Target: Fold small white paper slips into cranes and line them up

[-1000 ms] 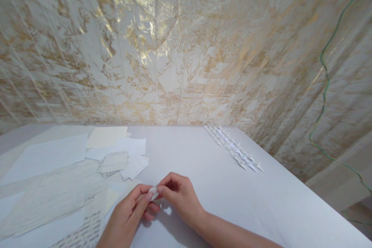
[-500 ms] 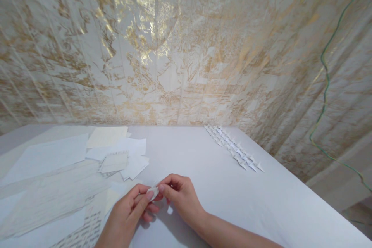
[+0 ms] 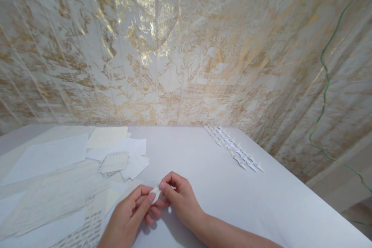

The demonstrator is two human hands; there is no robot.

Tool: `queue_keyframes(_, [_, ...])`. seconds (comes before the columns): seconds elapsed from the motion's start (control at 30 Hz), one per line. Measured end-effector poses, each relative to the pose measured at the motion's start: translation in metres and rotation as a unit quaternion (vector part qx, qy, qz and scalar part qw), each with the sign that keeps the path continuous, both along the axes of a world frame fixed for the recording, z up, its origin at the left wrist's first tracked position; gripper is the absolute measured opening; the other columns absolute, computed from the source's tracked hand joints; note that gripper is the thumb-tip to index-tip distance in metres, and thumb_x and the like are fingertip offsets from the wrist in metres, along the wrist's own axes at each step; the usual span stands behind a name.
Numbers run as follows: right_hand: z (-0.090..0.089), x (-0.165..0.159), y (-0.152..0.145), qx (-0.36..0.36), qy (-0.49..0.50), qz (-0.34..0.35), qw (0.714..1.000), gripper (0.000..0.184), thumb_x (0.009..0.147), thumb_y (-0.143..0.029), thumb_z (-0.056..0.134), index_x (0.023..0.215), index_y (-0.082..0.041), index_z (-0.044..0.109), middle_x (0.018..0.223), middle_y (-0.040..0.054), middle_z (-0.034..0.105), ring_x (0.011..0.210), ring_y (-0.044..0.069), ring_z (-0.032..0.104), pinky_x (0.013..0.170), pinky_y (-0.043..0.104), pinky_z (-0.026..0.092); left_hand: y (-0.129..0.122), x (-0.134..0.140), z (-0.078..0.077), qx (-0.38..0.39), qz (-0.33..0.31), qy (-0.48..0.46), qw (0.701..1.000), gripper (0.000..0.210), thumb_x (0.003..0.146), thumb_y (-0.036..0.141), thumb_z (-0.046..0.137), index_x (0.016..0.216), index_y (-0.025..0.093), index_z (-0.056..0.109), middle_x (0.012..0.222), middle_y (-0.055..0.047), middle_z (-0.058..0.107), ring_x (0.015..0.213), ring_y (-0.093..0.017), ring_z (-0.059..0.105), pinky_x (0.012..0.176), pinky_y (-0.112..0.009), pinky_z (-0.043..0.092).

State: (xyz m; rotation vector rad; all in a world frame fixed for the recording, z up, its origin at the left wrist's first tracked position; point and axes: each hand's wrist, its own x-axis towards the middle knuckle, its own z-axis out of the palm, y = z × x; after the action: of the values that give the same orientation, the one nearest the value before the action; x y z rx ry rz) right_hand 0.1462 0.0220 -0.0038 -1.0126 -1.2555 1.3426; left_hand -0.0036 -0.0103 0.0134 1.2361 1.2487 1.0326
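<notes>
A small folded piece of white paper (image 3: 156, 195) is held above the table, near its front middle. My left hand (image 3: 138, 210) grips it between thumb and fingers, with the thumb lying on top. My right hand (image 3: 180, 196) pinches the paper's upper right tip between thumb and forefinger. Part of the folded paper is hidden under the fingers, so its full shape does not show.
At the far right of the white table (image 3: 177, 151) stand rows of small folded paper figures (image 3: 235, 148). Loose sheets (image 3: 55, 157) cover the left side, with small cut squares (image 3: 114, 161) on them. A green cord (image 3: 325, 97) hangs at right.
The folded paper has turned slightly in my hands and more of its white face shows. My right hand has shifted up a little, still pinching the tip.
</notes>
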Motion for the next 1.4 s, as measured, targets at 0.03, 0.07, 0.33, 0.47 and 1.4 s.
queue_keyframes(0.03, [0.0,0.001,0.0,0.007,-0.008,0.002,1.0,0.048,0.077,-0.062,0.073,0.071,-0.018,0.056,0.06,-0.0047,0.049,0.05,0.01,0.043,0.05,0.024,0.036,0.0,0.0,0.0,0.0,-0.002,0.0,1.0,0.049,0.08,0.07,0.065,0.083,0.021,0.068,0.067,-0.002,0.076,0.055,-0.016,0.061,0.056,-0.026,0.046])
queue_keyframes(0.07, [0.001,0.001,0.0,0.015,-0.016,0.005,1.0,0.048,0.079,-0.062,0.072,0.072,-0.018,0.056,0.061,-0.0045,0.049,0.051,0.009,0.043,0.05,0.024,0.036,0.0,0.0,-0.001,0.0,-0.002,0.0,1.0,0.049,0.08,0.07,0.064,0.084,0.021,0.069,0.067,-0.002,0.076,0.055,-0.016,0.061,0.057,-0.026,0.046])
queue_keyframes(0.33, [0.0,0.006,0.002,0.003,0.01,0.079,0.997,0.047,0.071,-0.055,0.084,0.089,-0.018,0.061,0.069,-0.0045,0.058,0.057,0.01,0.051,0.056,0.024,0.04,0.004,-0.009,-0.01,0.009,-0.047,0.011,0.999,0.053,0.081,0.073,0.063,0.089,0.021,0.07,0.068,-0.001,0.074,0.06,-0.017,0.062,0.061,-0.026,0.049])
queue_keyframes(0.47, [0.001,0.005,0.004,0.003,0.011,0.052,0.999,0.046,0.071,-0.055,0.084,0.067,-0.016,0.058,0.054,-0.0052,0.053,0.051,0.009,0.043,0.053,0.024,0.034,0.006,-0.009,-0.013,-0.003,-0.06,-0.012,0.998,0.057,0.077,0.076,0.065,0.083,0.02,0.071,0.072,-0.004,0.075,0.064,-0.018,0.064,0.056,-0.026,0.048])
queue_keyframes(1.4, [-0.004,0.005,0.009,-0.025,-0.005,0.065,0.998,0.057,0.066,-0.068,0.081,0.065,-0.018,0.055,0.05,-0.0065,0.048,0.044,0.007,0.038,0.046,0.023,0.03,0.02,-0.012,-0.017,-0.063,-0.13,-0.02,0.989,0.054,0.072,0.071,0.074,0.071,0.018,0.066,0.064,-0.005,0.074,0.049,-0.014,0.061,0.046,-0.023,0.042])
